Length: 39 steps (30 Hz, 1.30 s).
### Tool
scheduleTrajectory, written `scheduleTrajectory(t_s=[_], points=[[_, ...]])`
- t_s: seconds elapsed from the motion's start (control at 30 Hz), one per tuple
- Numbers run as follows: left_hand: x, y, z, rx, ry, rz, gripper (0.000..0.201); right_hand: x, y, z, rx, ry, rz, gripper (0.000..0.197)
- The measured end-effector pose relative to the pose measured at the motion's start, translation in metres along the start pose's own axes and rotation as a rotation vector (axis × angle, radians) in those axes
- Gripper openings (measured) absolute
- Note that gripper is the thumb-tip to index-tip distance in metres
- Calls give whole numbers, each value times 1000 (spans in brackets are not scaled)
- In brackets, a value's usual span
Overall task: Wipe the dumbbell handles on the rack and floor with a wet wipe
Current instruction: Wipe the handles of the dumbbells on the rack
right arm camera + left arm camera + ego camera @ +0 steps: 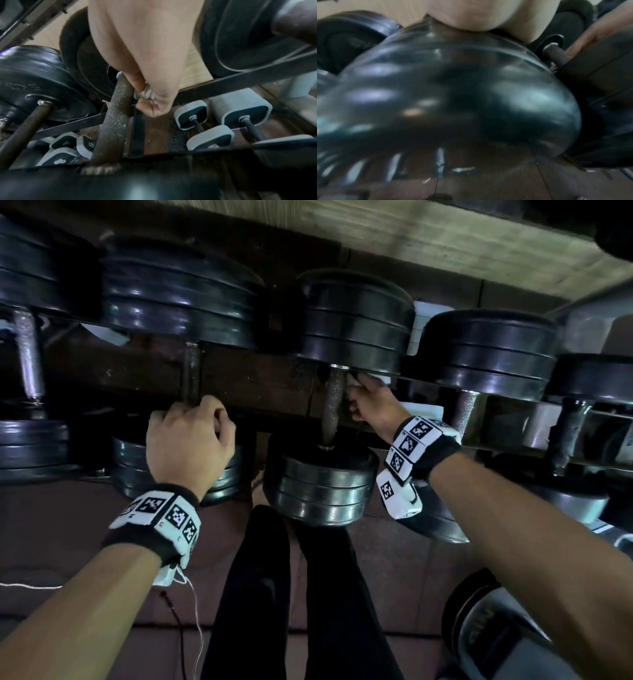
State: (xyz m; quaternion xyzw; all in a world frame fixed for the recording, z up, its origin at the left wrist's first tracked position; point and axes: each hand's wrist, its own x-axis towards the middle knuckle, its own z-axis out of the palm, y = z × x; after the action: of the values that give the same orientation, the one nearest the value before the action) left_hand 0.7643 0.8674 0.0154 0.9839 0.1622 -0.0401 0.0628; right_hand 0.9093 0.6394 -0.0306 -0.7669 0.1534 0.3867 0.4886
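A rack [260, 385] carries a row of black dumbbells. Both forearms reach forward to it. The left hand [190, 440] curls in a loose fist by one dumbbell's handle [190, 371]; whether it grips the bar I cannot tell. The right hand [371, 402] pinches a wadded wet wipe [145, 93] against the top of the middle dumbbell's knurled handle [116, 115].

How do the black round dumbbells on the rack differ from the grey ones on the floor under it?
The rack dumbbell has round black plates; the floor dumbbell has squarish grey ends with dark faces. The rack one's handle is thick, knurled and rusty brown; the floor one's is thin and dark. Only the rack handle has the right hand pressing a wipe against it.
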Motion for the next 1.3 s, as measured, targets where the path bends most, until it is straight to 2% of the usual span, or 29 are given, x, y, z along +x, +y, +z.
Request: scheduleTrajectory(t_s=[0.17,0.3,0.47,0.67,0.8,0.93,1.07,1.17,1.3], points=[[0,-2,2,15,-43,-23,24,13,3,2,-41,97,-92,19],[0,-3,2,16,-38,-28,24,11,10,-1,-86,64,-154,34],[0,-3,3,23,-65,-33,26,12,8,-4,-167,36,-187,23],[0,-2,3,45,-76,-47,27,0,15,-1,-242,44,-232,24],[1,-2,3,39,-76,-47,27,5,12,-2,-310,17,-251,22],[0,-3,5,45,-72,-52,27,14,9,2,-330,17,-217,37],[0,-3,4,36,-71,-41,25,0,19,-4,-300,-8,-205,22],[0,-2,4,33,-71,-44,26,20,15,-3,-420,-5,-204,14],[0,-2,5,42,-79,-39,28,7,19,-5,-362,-37,-209,23]])
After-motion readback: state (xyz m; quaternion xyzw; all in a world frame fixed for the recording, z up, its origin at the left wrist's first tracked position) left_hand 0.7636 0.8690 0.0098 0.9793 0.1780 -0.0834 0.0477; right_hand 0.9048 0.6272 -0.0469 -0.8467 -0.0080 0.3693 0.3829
